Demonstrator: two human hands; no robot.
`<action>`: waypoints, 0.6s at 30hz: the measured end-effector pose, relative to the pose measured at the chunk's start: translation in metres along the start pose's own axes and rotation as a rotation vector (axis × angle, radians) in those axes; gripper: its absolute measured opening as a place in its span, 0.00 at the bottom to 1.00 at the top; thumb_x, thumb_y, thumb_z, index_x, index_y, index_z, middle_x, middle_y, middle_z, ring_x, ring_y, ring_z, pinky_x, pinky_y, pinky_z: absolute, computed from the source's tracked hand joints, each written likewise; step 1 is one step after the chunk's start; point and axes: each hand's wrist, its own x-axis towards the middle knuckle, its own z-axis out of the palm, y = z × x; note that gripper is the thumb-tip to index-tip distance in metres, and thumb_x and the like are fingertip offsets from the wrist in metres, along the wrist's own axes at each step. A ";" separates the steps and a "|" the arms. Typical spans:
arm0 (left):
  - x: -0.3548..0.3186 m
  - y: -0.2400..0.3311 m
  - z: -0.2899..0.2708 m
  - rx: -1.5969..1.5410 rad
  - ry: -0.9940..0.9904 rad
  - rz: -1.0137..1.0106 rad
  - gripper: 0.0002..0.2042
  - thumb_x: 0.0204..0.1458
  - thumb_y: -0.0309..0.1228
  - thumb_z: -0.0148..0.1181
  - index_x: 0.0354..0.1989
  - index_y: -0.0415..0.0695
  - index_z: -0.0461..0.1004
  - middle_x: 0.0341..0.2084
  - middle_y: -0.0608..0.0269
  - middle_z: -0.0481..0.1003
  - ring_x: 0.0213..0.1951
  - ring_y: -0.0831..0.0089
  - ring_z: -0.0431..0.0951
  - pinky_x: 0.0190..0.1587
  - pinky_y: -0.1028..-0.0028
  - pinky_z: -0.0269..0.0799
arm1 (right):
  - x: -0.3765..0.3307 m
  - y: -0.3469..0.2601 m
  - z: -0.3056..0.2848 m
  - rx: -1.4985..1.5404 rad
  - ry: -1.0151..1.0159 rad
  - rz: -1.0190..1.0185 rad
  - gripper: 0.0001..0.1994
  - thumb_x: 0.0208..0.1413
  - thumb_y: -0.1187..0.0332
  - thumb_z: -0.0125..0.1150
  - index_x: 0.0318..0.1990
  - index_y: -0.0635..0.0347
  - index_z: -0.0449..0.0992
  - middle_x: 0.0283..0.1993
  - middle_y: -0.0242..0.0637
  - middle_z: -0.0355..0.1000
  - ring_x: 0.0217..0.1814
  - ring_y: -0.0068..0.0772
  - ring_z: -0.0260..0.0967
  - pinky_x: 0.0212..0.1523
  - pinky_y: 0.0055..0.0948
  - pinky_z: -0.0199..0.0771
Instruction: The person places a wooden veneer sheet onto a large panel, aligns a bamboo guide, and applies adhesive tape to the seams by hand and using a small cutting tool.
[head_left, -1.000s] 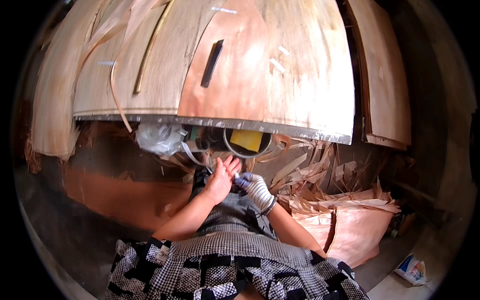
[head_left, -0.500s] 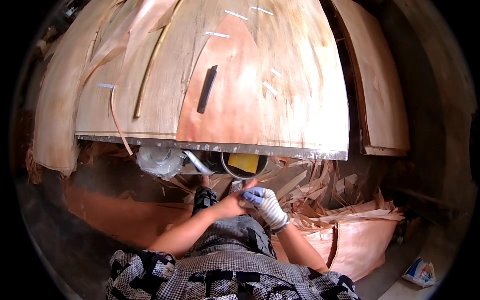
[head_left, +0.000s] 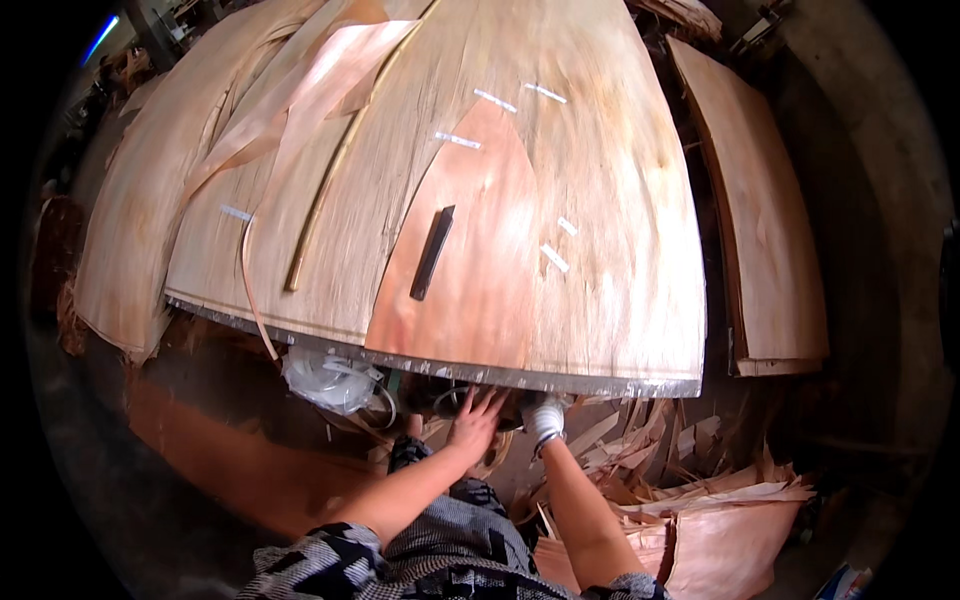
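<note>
My bare left hand [head_left: 474, 428] reaches to the front edge of the veneer-covered table, its fingers stretched out and apart with nothing visible in them. Just beyond its fingertips, partly under the edge, is a round container [head_left: 447, 402]. My right hand [head_left: 547, 418], in a striped glove, is low at the same edge to the right. Its fingers are hidden below the tabletop, so any hold is not visible. On the table a dark utility knife [head_left: 433, 253] lies on a pointed reddish veneer piece [head_left: 470, 290].
A thin wooden stick [head_left: 327, 190] and a curled veneer strip [head_left: 290, 120] lie left on the table. White tape pieces [head_left: 458, 140] dot the sheets. Below the edge hangs a clear plastic bag [head_left: 335, 380]. Veneer scraps [head_left: 640, 440] pile up at right, near a veneer stack [head_left: 765, 220].
My hands were together in front of my body; now they are apart and forward at the table edge. The view has shifted, and the yellow piece in the container is out of sight.
</note>
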 end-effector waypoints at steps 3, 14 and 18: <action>-0.006 -0.003 0.022 0.183 0.033 -0.029 0.26 0.50 0.35 0.42 0.62 0.52 0.55 0.65 0.68 0.44 0.64 0.68 0.48 0.64 0.56 0.37 | -0.024 0.031 -0.029 0.044 -0.162 0.081 0.16 0.46 0.58 0.57 0.38 0.59 0.73 0.40 0.49 0.72 0.40 0.47 0.70 0.36 0.42 0.70; 0.007 0.023 0.009 0.034 0.030 -0.063 0.29 0.47 0.36 0.48 0.60 0.43 0.54 0.63 0.61 0.47 0.63 0.60 0.48 0.62 0.44 0.34 | -0.206 0.369 -0.134 -0.341 -0.050 0.190 0.10 0.41 0.66 0.61 0.34 0.53 0.78 0.30 0.38 0.75 0.29 0.31 0.71 0.32 0.31 0.70; -0.002 0.073 -0.053 -0.465 -0.145 0.178 0.34 0.45 0.33 0.52 0.62 0.41 0.49 0.63 0.57 0.48 0.63 0.57 0.48 0.63 0.49 0.33 | -0.162 0.113 -0.137 0.028 -0.194 -0.067 0.08 0.44 0.65 0.61 0.33 0.54 0.77 0.31 0.44 0.73 0.33 0.48 0.70 0.34 0.35 0.71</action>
